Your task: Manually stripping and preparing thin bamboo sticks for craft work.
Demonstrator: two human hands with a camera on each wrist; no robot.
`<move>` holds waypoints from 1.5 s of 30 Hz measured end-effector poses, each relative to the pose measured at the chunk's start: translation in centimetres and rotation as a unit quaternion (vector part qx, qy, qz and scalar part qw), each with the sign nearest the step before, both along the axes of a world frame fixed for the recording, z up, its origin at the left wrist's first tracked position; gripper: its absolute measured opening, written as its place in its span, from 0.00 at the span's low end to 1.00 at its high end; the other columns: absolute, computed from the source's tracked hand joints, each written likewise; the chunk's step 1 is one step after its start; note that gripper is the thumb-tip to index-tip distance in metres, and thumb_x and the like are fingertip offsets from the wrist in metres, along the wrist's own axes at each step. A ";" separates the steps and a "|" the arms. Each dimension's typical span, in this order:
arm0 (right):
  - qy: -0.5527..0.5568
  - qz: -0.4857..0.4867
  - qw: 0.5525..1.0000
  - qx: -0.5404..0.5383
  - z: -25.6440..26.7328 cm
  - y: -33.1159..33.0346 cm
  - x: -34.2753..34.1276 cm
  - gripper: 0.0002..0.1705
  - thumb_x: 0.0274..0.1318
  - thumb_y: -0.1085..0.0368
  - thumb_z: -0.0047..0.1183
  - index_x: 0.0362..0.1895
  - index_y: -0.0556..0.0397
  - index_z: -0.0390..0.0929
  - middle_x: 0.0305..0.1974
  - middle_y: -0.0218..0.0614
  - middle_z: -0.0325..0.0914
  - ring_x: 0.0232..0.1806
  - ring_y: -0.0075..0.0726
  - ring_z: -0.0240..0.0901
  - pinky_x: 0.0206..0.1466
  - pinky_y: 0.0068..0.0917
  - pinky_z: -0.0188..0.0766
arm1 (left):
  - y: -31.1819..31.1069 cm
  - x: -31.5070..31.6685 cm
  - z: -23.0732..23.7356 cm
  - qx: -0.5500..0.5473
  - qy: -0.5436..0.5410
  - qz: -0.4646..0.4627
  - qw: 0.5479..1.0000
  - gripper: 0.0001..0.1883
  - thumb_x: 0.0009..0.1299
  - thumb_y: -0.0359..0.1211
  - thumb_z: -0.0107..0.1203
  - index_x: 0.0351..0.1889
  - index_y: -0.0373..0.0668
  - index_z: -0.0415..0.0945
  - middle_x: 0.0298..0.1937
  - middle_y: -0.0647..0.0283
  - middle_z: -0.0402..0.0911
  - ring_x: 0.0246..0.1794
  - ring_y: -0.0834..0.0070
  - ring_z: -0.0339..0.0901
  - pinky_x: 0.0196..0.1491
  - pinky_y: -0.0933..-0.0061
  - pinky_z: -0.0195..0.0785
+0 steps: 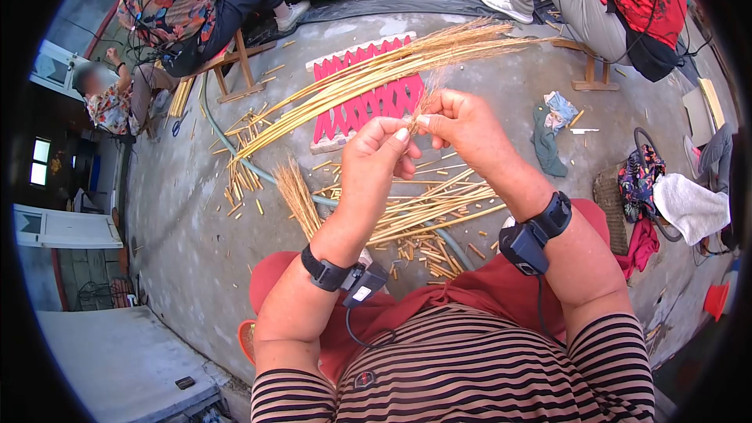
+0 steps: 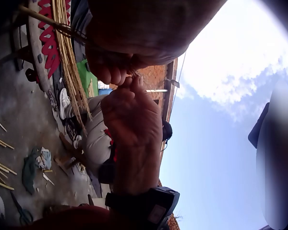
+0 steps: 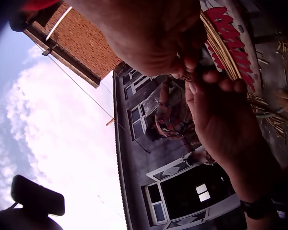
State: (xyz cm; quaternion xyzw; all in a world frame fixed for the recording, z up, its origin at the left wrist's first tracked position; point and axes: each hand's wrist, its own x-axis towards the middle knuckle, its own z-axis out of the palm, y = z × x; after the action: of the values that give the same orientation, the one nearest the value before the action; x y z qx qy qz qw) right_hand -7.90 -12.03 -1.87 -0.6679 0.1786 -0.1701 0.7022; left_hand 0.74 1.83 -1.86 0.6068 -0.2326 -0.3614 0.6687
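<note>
In the head view my left hand (image 1: pixel 374 153) and right hand (image 1: pixel 468 127) meet at chest height. Between their thumbs and fingertips they pinch a small wispy tuft of dry straw (image 1: pixel 428 100). Seen from the left wrist, the left hand (image 2: pixel 139 33) looms dark and close, with the right hand (image 2: pixel 134 115) below it, fingertips to fingertips. The right wrist view has the left hand (image 3: pixel 225 120) under the right one (image 3: pixel 153 38); the fingers hide most of the tuft. Beyond the hands, a bundle of long straw stalks (image 1: pixel 329 98) with feathery heads lies across a pink zigzag rack (image 1: pixel 364 113).
Loose stalks (image 1: pixel 439 207) and short cut pieces (image 1: pixel 427 254) litter the concrete floor before my knees, near a straw brush-like bunch (image 1: pixel 296 196) and a hose (image 1: pixel 258 171). Seated people are at the far left and right. Cloths (image 1: pixel 551 137) and a basket (image 1: pixel 609 204) are on the right.
</note>
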 end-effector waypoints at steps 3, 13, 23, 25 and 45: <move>0.013 0.008 1.000 -0.007 0.5 0.1 -0.2 0.05 0.53 0.68 0.53 0.28 0.55 0.73 0.23 0.25 0.72 0.21 0.15 0.64 0.23 0.14 0.60 | 0.1 0.0 -0.2 -0.007 0.009 -0.003 1.000 0.06 0.69 0.31 0.48 0.39 0.40 0.72 0.29 0.63 0.78 0.23 0.81 0.73 0.26 0.83 0.69; 0.005 0.018 1.000 -0.018 0.2 0.3 -0.5 0.05 0.49 0.69 0.55 0.26 0.56 0.74 0.23 0.29 0.76 0.21 0.17 0.67 0.24 0.17 0.65 | -1.1 -0.6 1.4 -0.050 -0.022 0.047 0.997 0.10 0.66 0.32 0.55 0.43 0.38 0.73 0.36 0.66 0.77 0.34 0.82 0.75 0.31 0.82 0.69; 0.016 0.040 0.999 -0.031 1.7 -1.0 -1.2 0.05 0.50 0.68 0.54 0.28 0.57 0.75 0.21 0.26 0.73 0.22 0.18 0.68 0.25 0.19 0.67 | -2.1 -0.5 2.1 -0.053 0.001 0.028 0.998 0.07 0.66 0.31 0.54 0.38 0.38 0.74 0.30 0.67 0.77 0.26 0.83 0.73 0.28 0.81 0.70; 0.009 0.014 0.999 -0.030 2.7 -1.5 -1.6 0.05 0.51 0.68 0.54 0.29 0.57 0.75 0.22 0.26 0.73 0.23 0.17 0.68 0.26 0.18 0.67 | -2.3 -0.4 1.9 -0.048 0.023 0.026 0.998 0.06 0.66 0.31 0.54 0.36 0.39 0.74 0.28 0.67 0.77 0.25 0.82 0.73 0.27 0.79 0.71; -0.004 -0.016 1.000 -0.023 2.4 -1.2 -1.4 0.05 0.52 0.68 0.53 0.29 0.57 0.75 0.23 0.26 0.74 0.20 0.15 0.65 0.24 0.15 0.63 | -2.6 -0.6 1.3 -0.071 -0.015 0.032 0.997 0.04 0.68 0.30 0.50 0.37 0.39 0.71 0.27 0.66 0.75 0.24 0.82 0.72 0.28 0.77 0.73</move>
State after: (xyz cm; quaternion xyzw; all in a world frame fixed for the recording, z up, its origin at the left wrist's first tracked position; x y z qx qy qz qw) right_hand -9.35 -13.23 0.57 -0.6804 0.1825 -0.1883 0.6843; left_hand 0.12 -0.75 -0.52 0.5702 -0.2483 -0.3128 0.7179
